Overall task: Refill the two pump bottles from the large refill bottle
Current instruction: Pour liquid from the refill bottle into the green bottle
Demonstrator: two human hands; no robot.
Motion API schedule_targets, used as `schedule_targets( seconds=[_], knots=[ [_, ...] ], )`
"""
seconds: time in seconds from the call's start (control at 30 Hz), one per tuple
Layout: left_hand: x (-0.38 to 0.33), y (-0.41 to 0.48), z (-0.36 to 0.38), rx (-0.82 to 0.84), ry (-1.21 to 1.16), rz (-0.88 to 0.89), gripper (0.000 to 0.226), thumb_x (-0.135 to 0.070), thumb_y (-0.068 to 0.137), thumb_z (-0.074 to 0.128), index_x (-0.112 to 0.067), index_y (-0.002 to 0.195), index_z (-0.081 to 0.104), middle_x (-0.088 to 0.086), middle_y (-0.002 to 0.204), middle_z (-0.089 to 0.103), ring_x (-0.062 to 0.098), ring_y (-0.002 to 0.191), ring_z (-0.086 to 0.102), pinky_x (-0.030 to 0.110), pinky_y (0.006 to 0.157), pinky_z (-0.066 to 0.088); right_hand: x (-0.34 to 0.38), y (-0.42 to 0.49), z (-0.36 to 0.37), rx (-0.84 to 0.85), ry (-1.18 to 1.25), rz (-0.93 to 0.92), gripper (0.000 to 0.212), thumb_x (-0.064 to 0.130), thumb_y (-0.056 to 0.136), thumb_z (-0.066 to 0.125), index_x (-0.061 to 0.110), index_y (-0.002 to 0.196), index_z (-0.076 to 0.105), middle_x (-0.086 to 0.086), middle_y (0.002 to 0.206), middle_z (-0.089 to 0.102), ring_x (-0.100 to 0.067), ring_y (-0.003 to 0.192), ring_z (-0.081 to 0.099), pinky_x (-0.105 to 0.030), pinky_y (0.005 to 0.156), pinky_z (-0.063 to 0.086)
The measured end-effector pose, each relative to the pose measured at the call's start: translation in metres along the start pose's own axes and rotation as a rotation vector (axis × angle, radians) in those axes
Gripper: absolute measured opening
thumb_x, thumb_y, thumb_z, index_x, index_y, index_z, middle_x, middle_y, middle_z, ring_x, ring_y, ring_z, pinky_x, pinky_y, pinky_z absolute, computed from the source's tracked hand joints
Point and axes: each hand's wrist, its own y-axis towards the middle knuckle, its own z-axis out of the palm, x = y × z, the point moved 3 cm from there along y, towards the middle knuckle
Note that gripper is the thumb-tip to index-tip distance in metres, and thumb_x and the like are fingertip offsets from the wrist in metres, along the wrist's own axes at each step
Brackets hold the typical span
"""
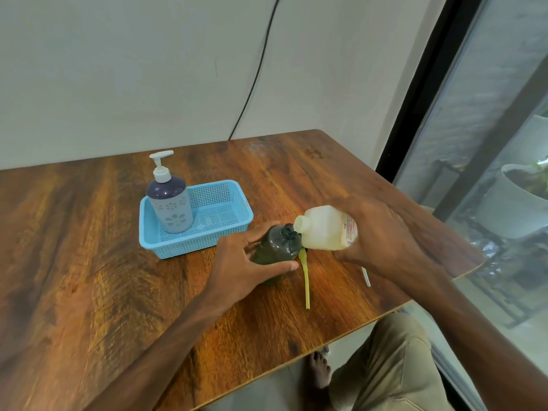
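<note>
Near the tabletop's right edge, the left hand [237,262] gripped the opened dark pump bottle [277,247] while the right hand [382,238] held the refill bottle [321,229] tipped, its mouth at the dark bottle's neck. The removed pump tube [305,280] lay just beside. In the basket [189,250], the capped lilac pump bottle [170,203] seemingly awaited filling.

We hold the cream translucent plastic refill bottle [323,229] tipped on its side in our right hand [382,235], its open mouth at the uncapped neck of the dark grey-green translucent pump bottle [278,247]. That bottle stands upright on the desk [89,232], gripped by our left hand [246,262]. The purple-and-lilac flowered pump bottle [170,203], white pump fitted, stands upright in the blue mesh basket [244,216].
</note>
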Motion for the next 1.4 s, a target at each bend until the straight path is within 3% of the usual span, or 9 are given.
schedule_targets(
  seconds=[0.27,0.8,1.07,1.4],
  knots=[
    [0.001,-0.001,0.001,0.001,-0.004,0.006,0.090,-0.052,0.062,0.097,-0.032,0.142,0.062,-0.048,0.116,0.064,-0.012,0.120,0.063,0.013,0.093,0.055,0.005,-0.001,-0.003,-0.026,-0.005,0.025,0.082,0.037,0.071,0.088,0.031,0.144,0.050,0.002,0.139,0.057,-0.021,0.130,0.049,-0.040,0.101,0.045],
    [-0.002,-0.001,0.000,-0.006,-0.013,0.033,0.074,-0.055,0.062,0.095,-0.053,0.126,0.059,-0.049,0.116,0.064,-0.016,0.117,0.063,0.008,0.090,0.053,0.011,0.000,-0.007,-0.015,0.006,0.024,0.081,0.034,0.070,0.089,0.032,0.143,0.052,0.002,0.140,0.057,-0.021,0.133,0.047,-0.047,0.103,0.045],
    [0.000,-0.002,0.001,-0.004,-0.015,0.040,0.083,-0.050,0.063,0.096,-0.038,0.137,0.060,-0.048,0.115,0.064,-0.014,0.119,0.063,0.009,0.092,0.054,0.012,0.001,-0.007,-0.033,0.010,0.016,0.082,0.033,0.068,0.090,0.031,0.141,0.054,0.002,0.138,0.058,-0.022,0.130,0.048,-0.046,0.099,0.045],
    [-0.001,-0.003,0.001,-0.001,-0.033,0.034,0.078,-0.042,0.063,0.099,-0.044,0.131,0.060,-0.044,0.117,0.067,-0.011,0.118,0.065,0.011,0.093,0.054,0.015,0.003,-0.010,-0.006,0.004,-0.003,0.079,0.032,0.071,0.089,0.028,0.142,0.054,0.000,0.139,0.058,-0.022,0.132,0.049,-0.045,0.103,0.046]
  ],
)
